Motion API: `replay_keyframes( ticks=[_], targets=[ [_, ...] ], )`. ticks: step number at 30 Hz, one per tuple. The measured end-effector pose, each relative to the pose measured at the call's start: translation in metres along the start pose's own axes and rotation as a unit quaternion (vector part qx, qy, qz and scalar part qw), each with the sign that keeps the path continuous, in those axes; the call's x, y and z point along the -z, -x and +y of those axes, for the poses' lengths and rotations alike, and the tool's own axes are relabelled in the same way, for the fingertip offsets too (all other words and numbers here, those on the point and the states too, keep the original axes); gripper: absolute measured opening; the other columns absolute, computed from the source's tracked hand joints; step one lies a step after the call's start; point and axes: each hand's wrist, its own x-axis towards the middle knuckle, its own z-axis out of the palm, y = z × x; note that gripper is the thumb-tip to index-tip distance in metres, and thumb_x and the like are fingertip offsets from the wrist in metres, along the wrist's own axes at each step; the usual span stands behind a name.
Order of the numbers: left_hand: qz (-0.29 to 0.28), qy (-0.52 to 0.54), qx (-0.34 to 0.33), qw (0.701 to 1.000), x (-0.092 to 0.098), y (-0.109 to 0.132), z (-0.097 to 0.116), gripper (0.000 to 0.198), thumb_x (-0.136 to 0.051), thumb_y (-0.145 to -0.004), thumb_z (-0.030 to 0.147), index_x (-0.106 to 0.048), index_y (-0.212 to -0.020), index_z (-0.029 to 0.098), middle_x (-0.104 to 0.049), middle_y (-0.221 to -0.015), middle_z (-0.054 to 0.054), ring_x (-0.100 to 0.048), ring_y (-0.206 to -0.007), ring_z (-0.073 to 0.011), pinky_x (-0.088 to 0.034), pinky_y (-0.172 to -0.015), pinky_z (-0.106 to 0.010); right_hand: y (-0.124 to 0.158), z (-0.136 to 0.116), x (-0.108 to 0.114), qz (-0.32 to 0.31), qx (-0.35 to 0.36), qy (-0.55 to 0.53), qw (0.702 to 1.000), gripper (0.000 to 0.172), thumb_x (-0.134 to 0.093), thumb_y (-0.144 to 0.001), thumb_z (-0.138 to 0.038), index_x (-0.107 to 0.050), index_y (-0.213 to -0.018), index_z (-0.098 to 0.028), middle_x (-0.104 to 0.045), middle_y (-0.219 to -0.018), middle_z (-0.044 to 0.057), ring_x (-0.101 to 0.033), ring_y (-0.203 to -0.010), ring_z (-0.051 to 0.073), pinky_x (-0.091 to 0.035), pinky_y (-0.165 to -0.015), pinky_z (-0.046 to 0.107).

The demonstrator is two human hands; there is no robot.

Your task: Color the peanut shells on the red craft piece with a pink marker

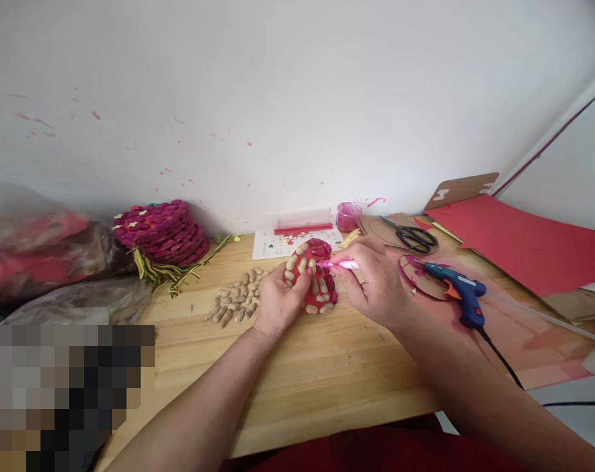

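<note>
The right hand (376,283) pinches a pink pen (345,265) held crosswise, tip pointing left onto the red oval (311,296), which the left hand (276,303) clasps.

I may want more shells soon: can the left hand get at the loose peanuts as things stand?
Probably yes: the peanuts lie on bare table just beside the left hand, nothing between. That hand holds the red piece, though; the right hand holds a pen.

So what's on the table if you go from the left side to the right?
Plastic bags → stack of pink discs → loose peanuts → red peanut-covered piece → right hand holding a pink pen → blue glue gun → red paper.
</note>
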Motion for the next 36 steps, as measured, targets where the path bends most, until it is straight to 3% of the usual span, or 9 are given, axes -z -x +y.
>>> replay_keyframes(
  ticks=[11, 20, 36],
  targets=[
    [-0.013, 0.011, -0.007, 1.0, 0.0, 0.0, -0.005, 0.03, -0.078, -0.081, 0.046, -0.075, -0.084, 0.016, -0.071, -0.07, -0.003, -0.059, -0.062, -0.0166, -0.05, -0.06, -0.026, -0.002, 0.002, 0.005, 0.026, -0.08, -0.046, 0.995, 0.006, -0.059, -0.099, -0.018, -0.059, -0.097, -0.024, -0.071, -0.087, 0.004, -0.065, -0.086, 0.021, -0.05, -0.075, 0.035],
    [-0.011, 0.006, -0.03, 0.999, 0.001, 0.0, 0.001, 0.028, -0.078, -0.082, 0.045, -0.075, -0.087, 0.017, -0.072, -0.072, -0.003, -0.059, -0.062, -0.0159, -0.05, -0.061, -0.025, -0.002, 0.007, 0.01, 0.051, -0.108, -0.046, 0.992, 0.005, -0.059, -0.1, -0.021, -0.059, -0.097, -0.024, -0.071, -0.086, 0.003, -0.066, -0.081, 0.02, -0.05, -0.073, 0.034],
    [-0.033, 0.031, -0.033, 0.998, 0.002, -0.001, 0.002, 0.028, -0.081, -0.081, 0.043, -0.073, -0.082, 0.017, -0.068, -0.067, 0.0, -0.055, -0.058, -0.0128, -0.045, -0.057, -0.024, -0.002, 0.012, 0.013, 0.031, -0.122, -0.068, 0.99, 0.003, -0.06, -0.101, -0.024, -0.06, -0.098, -0.024, -0.07, -0.089, 0.003, -0.066, -0.083, 0.02, -0.05, -0.075, 0.034]
  ],
)
